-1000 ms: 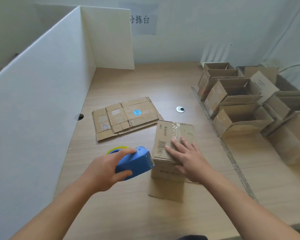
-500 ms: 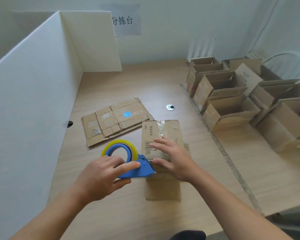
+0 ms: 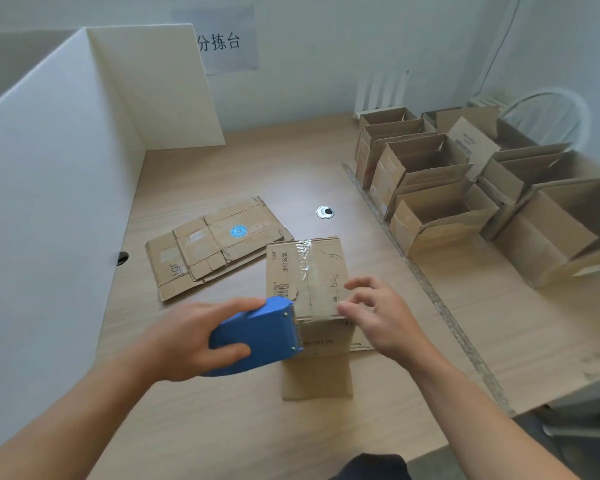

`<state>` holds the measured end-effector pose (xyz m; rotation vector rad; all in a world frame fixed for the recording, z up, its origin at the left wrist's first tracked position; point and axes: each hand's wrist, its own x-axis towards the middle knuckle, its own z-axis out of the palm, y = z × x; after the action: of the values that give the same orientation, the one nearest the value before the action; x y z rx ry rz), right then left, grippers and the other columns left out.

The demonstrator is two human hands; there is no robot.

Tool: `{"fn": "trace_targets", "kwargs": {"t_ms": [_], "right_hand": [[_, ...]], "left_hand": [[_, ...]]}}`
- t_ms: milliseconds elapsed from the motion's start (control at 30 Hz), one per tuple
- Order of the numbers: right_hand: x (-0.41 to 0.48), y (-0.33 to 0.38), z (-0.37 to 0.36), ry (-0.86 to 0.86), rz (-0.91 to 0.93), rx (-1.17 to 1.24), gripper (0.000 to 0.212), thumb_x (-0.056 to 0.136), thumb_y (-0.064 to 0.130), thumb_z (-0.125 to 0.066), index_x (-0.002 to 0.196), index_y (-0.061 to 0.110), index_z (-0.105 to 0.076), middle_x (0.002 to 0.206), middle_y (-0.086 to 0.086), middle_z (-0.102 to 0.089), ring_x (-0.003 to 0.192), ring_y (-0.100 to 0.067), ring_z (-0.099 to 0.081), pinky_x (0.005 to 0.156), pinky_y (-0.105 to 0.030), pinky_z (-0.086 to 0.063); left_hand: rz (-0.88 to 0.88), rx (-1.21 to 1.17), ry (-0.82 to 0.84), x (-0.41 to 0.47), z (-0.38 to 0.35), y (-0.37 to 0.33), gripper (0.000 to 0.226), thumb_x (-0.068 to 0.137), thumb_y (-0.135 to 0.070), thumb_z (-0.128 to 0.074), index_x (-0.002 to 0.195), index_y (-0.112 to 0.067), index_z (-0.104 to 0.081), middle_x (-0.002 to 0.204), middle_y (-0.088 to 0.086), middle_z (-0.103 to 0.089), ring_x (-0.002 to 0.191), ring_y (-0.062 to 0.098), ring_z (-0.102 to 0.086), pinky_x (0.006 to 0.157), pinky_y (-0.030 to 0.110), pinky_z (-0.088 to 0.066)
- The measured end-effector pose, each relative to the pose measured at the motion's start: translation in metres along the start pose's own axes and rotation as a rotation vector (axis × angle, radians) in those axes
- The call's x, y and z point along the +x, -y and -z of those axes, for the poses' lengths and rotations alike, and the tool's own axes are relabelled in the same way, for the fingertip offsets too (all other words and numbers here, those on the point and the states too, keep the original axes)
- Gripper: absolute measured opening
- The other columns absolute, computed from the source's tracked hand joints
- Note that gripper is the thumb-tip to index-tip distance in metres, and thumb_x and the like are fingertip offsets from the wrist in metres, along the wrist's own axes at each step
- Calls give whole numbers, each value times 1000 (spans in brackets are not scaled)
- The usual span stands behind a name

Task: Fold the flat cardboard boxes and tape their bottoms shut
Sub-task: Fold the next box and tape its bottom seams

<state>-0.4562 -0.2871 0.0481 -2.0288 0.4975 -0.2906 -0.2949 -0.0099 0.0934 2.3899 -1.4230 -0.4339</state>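
A small cardboard box (image 3: 307, 271) stands bottom up on the wooden table (image 3: 222, 427), with clear tape running along its top seam. My left hand (image 3: 187, 341) grips a blue tape dispenser (image 3: 257, 336), whose toothed edge sits against the box's near top edge. My right hand (image 3: 378, 313) hovers at the box's near right corner, fingers loosely bent, fingertips close to the cardboard. A stack of flat cardboard boxes (image 3: 215, 244) lies to the left behind the box.
Several folded open boxes (image 3: 430, 188) stand in rows at the right on a cardboard sheet (image 3: 499, 341). A white partition (image 3: 49, 202) walls off the left side and back corner. A round cable grommet (image 3: 325, 212) sits in the tabletop.
The dispenser turned so its roll is hidden and its blade now meets the box's near edge. My right hand lifted off the box top and moved to its right corner.
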Motion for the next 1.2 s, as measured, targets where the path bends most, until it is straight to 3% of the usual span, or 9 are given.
{"fn": "trace_targets", "kwargs": {"t_ms": [67, 167, 300, 433, 667, 833, 933, 1067, 1200], "right_hand": [[-3, -9, 19, -67, -162, 115, 28, 89, 20, -72, 62, 16, -67, 114, 8, -59, 105, -9, -59, 78, -23, -44], [-1, -20, 23, -64, -305, 163, 28, 90, 19, -68, 65, 8, -67, 112, -2, -60, 109, -19, -60, 86, -32, -45], [5, -20, 13, -49, -379, 150, 32, 92, 26, -67, 66, 7, -64, 89, -16, -64, 107, -42, -58, 96, -52, -48], [4, -23, 9, -18, -441, 136, 33, 92, 30, -67, 61, 17, -62, 72, -11, -62, 82, -31, -62, 72, -34, -40], [4, -32, 2, -2, -508, 123, 34, 94, 31, -65, 64, 15, -61, 58, 2, -44, 64, -18, -43, 63, -32, -31], [2, -40, 0, 73, -572, 246, 33, 97, 33, -63, 70, 15, -68, 92, 3, -67, 104, -16, -55, 83, -32, -43], [2, -41, 2, 154, -678, 346, 31, 96, 43, -62, 82, 17, -72, 105, 4, -68, 109, -16, -57, 95, -43, -44], [5, -42, 8, 199, -697, 257, 35, 92, 53, -62, 90, 20, -76, 114, 3, -67, 109, -16, -59, 93, -46, -47], [8, -43, 9, 156, -675, 198, 32, 90, 54, -64, 95, 24, -73, 119, 2, -62, 114, -20, -54, 86, -42, -45]], "left_hand": [[98, -61, 76, 1, 17, 5, 55, 67, -73, -50, 117, -83, -31, 94, -28, -65, 87, -10, -58, 73, 11, -46], [230, -208, 194, 16, 34, 6, 47, 67, -63, -61, 113, -66, -53, 98, -32, -67, 91, -6, -63, 82, 24, -53], [314, -218, 317, 40, 44, 5, 50, 61, -64, -61, 111, -60, -60, 98, -32, -69, 91, -5, -66, 90, 30, -54], [367, -167, 404, 53, 47, 6, 48, 64, -61, -62, 112, -56, -64, 101, -28, -70, 93, -3, -67, 93, 34, -52], [414, -120, 484, 69, 45, 5, 39, 69, -57, -63, 108, -54, -65, 102, -23, -70, 93, 0, -67, 89, 31, -52], [410, -120, 527, 77, 41, 7, 44, 66, -58, -62, 110, -53, -65, 105, -21, -69, 94, 2, -67, 90, 32, -52], [410, -116, 544, 80, 42, 8, 44, 67, -57, -62, 111, -52, -65, 105, -21, -69, 93, 1, -67, 86, 28, -51], [398, -109, 562, 82, 42, 9, 31, 82, -49, -68, 112, -51, -64, 107, -19, -68, 94, 1, -66, 78, 24, -47], [403, -97, 557, 84, 43, 9, 38, 73, -53, -65, 111, -50, -65, 107, -19, -68, 94, 2, -66, 78, 25, -47]]}}
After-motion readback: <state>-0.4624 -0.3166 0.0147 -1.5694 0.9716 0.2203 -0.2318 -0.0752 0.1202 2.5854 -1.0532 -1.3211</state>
